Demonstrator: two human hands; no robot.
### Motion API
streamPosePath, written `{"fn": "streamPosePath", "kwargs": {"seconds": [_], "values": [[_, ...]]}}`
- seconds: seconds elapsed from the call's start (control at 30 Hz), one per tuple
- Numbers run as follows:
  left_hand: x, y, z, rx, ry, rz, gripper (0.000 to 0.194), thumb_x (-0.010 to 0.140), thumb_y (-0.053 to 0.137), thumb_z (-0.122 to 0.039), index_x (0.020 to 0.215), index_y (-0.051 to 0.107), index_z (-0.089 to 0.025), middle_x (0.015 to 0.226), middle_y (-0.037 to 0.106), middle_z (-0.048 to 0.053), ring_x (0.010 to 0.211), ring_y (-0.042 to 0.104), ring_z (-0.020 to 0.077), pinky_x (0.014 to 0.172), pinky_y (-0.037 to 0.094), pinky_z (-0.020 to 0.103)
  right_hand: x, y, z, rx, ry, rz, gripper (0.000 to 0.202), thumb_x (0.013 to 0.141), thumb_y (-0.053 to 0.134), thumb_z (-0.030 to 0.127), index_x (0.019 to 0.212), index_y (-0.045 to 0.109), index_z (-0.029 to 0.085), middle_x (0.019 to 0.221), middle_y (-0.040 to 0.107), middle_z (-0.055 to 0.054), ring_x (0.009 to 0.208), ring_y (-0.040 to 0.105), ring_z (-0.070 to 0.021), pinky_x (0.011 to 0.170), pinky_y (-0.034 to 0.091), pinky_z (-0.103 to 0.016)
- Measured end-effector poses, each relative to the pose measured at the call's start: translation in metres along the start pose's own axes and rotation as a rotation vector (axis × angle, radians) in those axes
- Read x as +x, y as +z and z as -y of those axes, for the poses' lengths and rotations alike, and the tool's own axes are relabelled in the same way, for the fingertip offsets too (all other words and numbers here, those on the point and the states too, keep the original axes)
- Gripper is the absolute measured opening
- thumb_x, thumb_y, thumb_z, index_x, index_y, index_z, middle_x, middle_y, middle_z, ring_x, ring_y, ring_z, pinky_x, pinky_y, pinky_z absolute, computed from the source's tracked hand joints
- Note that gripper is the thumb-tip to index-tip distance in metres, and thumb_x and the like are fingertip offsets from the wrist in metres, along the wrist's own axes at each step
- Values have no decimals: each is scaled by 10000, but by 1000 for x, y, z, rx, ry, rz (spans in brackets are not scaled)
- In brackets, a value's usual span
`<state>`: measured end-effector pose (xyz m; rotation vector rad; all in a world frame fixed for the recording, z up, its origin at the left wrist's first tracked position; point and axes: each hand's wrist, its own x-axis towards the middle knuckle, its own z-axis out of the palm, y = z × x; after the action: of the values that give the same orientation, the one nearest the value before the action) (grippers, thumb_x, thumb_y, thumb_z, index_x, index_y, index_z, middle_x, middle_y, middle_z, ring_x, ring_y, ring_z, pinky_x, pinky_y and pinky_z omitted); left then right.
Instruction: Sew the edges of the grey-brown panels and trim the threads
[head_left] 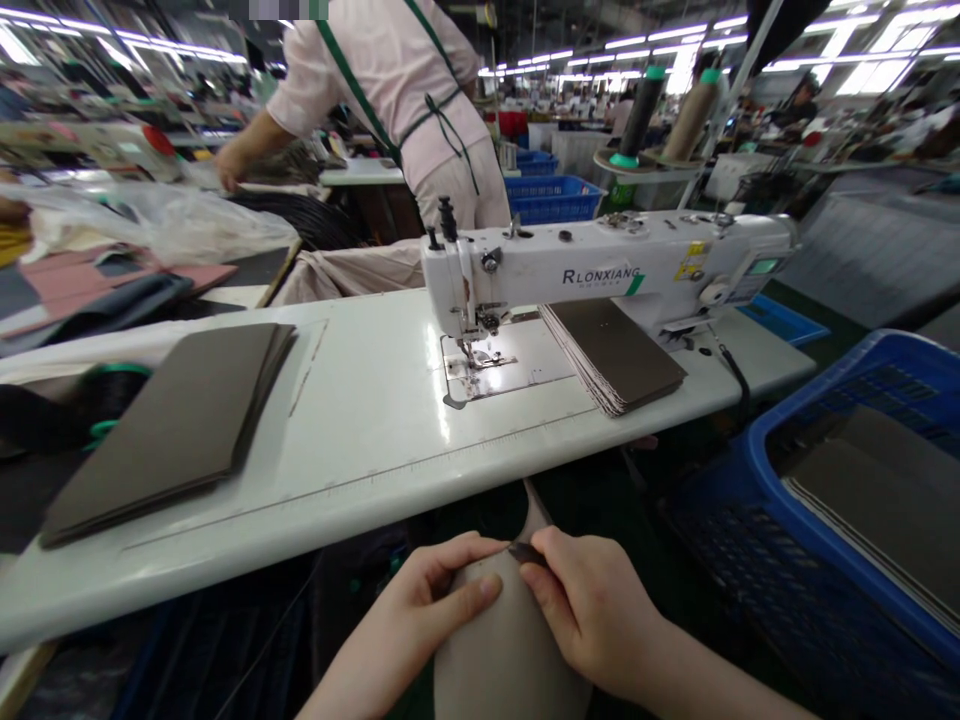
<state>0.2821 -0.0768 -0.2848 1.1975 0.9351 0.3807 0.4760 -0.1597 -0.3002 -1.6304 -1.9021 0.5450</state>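
Below the table's front edge, my left hand (442,590) pinches the top of a smooth grey-beige panel (510,650), thumb on the near face and fingers behind. My right hand (592,600) is closed around a small dark object (529,553) at the panel's top edge; its kind is mostly hidden by the fingers. A narrow light strip (535,512) rises from the panel between the hands. Beyond them stands a white sewing machine (540,270), its needle area lit, with nothing under the presser foot.
Dark brown panels lie stacked on the white table (360,400): one stack (180,410) at left, another (619,350) under the machine arm. A blue basket (847,400) with more panels stands right. Thread cones (641,115) rise behind. A person (405,100) in an apron bends over materials.
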Motion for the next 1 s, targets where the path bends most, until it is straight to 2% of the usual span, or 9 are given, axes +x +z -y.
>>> {"fn": "streamPosePath", "kwargs": {"seconds": [0.17,0.3,0.37,0.43,0.53,0.67,0.77,0.9,1.0], "values": [[0,-8,-13,40,-49,61,281,753,760,-428,994,774,-283,1075,691,37,948,640,226,811,492,273,4,-8,0,-4,-39,23,218,1003,376,303,825,464,212,714,572,14,611,538,-126,571,292,-274],[-1,-13,-17,55,-41,120,291,763,753,-404,1026,767,-280,1031,687,47,912,642,223,784,492,277,13,-25,-5,246,87,13,171,993,428,370,1020,495,215,710,542,45,599,513,-111,570,339,-231],[-1,-15,-18,101,-13,141,288,779,737,-397,1036,762,-271,1028,684,51,930,637,233,800,490,288,18,-33,-7,299,133,67,227,948,524,402,1087,515,223,742,564,48,630,522,-112,585,362,-222],[-1,-16,-19,205,47,154,283,823,689,-391,1072,744,-268,1036,678,49,970,624,238,848,475,304,22,-38,-8,287,143,144,193,918,576,395,1004,564,223,743,569,50,648,523,-112,590,361,-222],[0,-14,-19,425,147,111,287,857,645,-387,1116,709,-281,1055,672,40,1022,596,241,921,436,331,23,-38,-6,249,145,181,175,923,570,375,862,568,211,666,511,64,610,491,-102,554,321,-223],[2,-5,-17,626,179,23,254,810,691,-401,1036,722,-289,1009,685,28,1038,562,257,917,419,341,22,-33,-2,243,132,188,191,929,565,385,844,551,215,647,487,69,602,487,-101,545,296,-226],[2,1,-16,568,138,59,227,837,661,-382,1024,725,-272,987,698,25,997,581,244,871,434,320,19,-29,-2,273,150,158,189,937,551,396,866,536,221,670,512,66,618,512,-104,560,313,-223],[4,3,-16,343,34,140,263,866,634,-403,1041,718,-225,969,717,33,889,624,217,793,455,288,10,-25,-4,251,174,24,215,929,556,424,1010,508,231,707,544,63,621,532,-108,583,335,-223],[5,1,-11,266,-1,139,268,866,637,-419,1004,722,-207,938,720,36,845,625,205,756,452,273,1,-18,-4,192,130,38,216,933,538,426,1003,494,226,701,541,59,611,532,-115,575,319,-234]]}}
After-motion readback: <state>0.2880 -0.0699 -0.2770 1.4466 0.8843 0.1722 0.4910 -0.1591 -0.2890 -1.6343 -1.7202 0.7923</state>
